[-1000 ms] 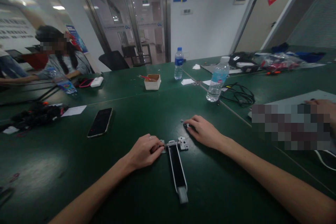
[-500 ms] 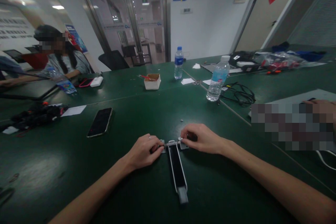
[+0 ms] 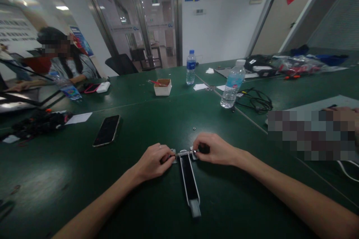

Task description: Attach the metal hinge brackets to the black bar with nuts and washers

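Observation:
A T-shaped assembly lies on the green table (image 3: 151,127) between my hands. Across its top runs a thin metal rod (image 3: 183,153), with a small metal bracket at the left end (image 3: 174,157) and another plate at the right end (image 3: 194,155). From the rod a long white-edged frame (image 3: 184,179) stretches toward me, ending in a grey block (image 3: 195,208). My left hand (image 3: 154,161) pinches the left bracket by the rod's end. Thumb and fingers of my right hand (image 3: 214,149) close on the rod's right end, partly hiding it. Beyond lies a small nut (image 3: 194,128).
A phone (image 3: 107,130) lies left. Farther off stand a small box (image 3: 162,87), a blue-capped bottle (image 3: 190,68) and a larger bottle (image 3: 232,86) near black cables (image 3: 255,101). Another person (image 3: 64,58) sits at left; a co-worker's hand (image 3: 346,117) is at right.
My right fingertips have shifted slightly at the rod's right end, and less of the plate there shows. My left hand and the assembly look nearly unmoved.

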`<state>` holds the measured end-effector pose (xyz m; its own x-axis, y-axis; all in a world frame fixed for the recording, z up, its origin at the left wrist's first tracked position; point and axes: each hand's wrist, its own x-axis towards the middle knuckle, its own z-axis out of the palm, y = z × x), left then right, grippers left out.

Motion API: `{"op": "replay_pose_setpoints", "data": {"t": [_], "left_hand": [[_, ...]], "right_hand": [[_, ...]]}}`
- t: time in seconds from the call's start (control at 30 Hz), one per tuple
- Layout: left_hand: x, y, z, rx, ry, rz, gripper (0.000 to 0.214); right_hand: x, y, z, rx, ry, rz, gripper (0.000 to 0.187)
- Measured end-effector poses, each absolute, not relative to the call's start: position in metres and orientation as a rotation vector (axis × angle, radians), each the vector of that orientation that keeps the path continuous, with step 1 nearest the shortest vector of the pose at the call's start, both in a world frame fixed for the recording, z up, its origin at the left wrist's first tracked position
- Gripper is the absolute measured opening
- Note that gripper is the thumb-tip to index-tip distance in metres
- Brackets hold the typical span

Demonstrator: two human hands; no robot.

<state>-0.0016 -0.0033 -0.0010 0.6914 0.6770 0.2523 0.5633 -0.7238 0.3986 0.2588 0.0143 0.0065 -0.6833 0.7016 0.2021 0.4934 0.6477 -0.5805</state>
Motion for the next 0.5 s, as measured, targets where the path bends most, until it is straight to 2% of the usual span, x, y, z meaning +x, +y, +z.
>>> {"op": "replay_pose_setpoints", "data": {"t": [0.5], "left_hand": [[-0.0027, -0.0020, -0.0050, 2.611, 0.970, 0.582, 0.012]], "right_hand": [[0.2602, 0.0147, 0.0079, -0.913, -2.494, 0.686, 0.010]]}}
